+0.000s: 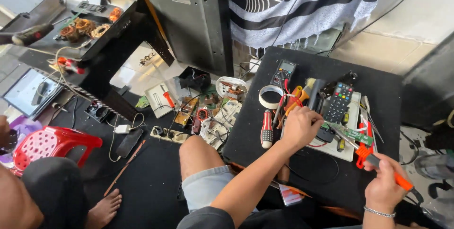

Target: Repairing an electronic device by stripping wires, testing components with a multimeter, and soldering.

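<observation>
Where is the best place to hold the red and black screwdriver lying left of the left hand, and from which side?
Grip the screwdriver by its thick striped handle, coming from above. It lies flat on the black table, handle nearest the person, clear of the left hand.

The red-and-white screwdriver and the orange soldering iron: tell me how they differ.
The screwdriver lies loose on the black table, left of the left hand, untouched; the soldering iron is gripped in the right hand. The screwdriver has a striped red-and-white handle; the iron's is plain orange. The iron's tip points at the green circuit board. Both are slim hand tools.
</observation>
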